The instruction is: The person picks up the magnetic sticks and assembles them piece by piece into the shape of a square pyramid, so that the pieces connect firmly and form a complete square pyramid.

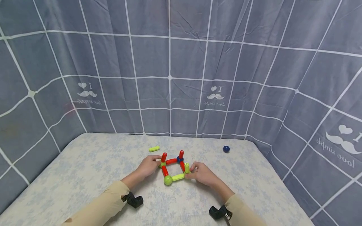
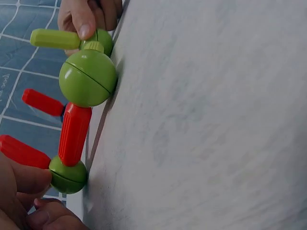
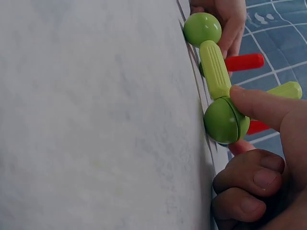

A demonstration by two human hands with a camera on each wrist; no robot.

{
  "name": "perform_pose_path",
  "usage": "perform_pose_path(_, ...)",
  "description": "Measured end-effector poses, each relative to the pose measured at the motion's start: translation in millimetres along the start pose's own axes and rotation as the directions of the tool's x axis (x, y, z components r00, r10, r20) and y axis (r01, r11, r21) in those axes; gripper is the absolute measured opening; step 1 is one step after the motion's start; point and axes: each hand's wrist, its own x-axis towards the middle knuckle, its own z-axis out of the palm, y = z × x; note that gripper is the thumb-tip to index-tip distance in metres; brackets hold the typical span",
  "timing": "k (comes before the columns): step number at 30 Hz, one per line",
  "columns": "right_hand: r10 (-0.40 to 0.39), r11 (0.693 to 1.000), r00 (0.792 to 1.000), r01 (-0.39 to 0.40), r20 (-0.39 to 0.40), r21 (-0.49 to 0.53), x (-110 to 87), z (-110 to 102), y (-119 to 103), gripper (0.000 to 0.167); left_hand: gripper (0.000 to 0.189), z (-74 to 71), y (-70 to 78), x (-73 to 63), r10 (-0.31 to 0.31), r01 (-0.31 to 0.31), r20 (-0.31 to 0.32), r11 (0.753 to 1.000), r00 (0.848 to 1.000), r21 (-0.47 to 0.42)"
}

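A four-sided frame of toy rods and balls stands on the table between the two hands. My left hand (image 1: 149, 165) pinches the green ball (image 2: 68, 176) at its back left corner, from which a red rod (image 1: 164, 157) rises. At the front right corner, my right hand (image 1: 202, 173) grips another green ball (image 3: 221, 120) between thumb and finger, below an upright yellow-green rod (image 1: 187, 168). A yellow-green rod (image 1: 178, 177) joins that ball to the front green ball (image 1: 168, 180). Red rods form the other sides. The back blue ball (image 1: 180, 159) carries an upright red rod (image 1: 181, 153).
A loose yellow-green rod (image 1: 154, 149) lies behind the left hand. Farther right, a dark blue ball (image 1: 226, 149) sits near the table's back edge. A patterned cloth covers the table (image 1: 113, 150), and a grey checked curtain (image 1: 152, 94) hangs behind and along the sides.
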Motion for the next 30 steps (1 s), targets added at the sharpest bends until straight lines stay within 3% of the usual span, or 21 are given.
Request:
perform_pose_path(8, 0.012, 1.0, 1.0, -0.012, 0.024, 0.0, -9.9, 8, 1, 0.036, 0.035, 3.4, -5.2, 6.5, 0.035, -0.035, 0.039, 0.999, 0.999, -0.012)
perform_pose_path(16, 0.004, 1.0, 0.999, -0.004, 0.05, 0.002, -20.5, 14, -2, 0.038, 0.035, 10.6, -5.0, 6.4, 0.021, -0.018, 0.052, 0.998, 0.998, -0.053)
perform_pose_path(21, -0.032, 0.999, 0.995, 0.032, 0.099, 0.004, -20.7, 4, -7, 0.035, 0.035, 9.0, -1.3, 8.1, 0.028, -0.025, 0.045, 0.997, 0.999, -0.077)
perform_pose_path(25, 0.006, 1.0, 0.99, -0.009, 0.14, 0.02, -15.9, -9, -4, 0.028, 0.035, 7.6, -0.9, 11.8, 0.031, -0.026, 0.05, 0.996, 0.998, -0.08)
perform_pose_path(30, 0.034, 0.998, 0.996, -0.039, 0.084, 0.057, -1.1, -18, -3, 0.023, 0.034, 4.8, -3.3, 14.7, 0.035, -0.033, 0.031, 0.998, 0.999, -0.062)
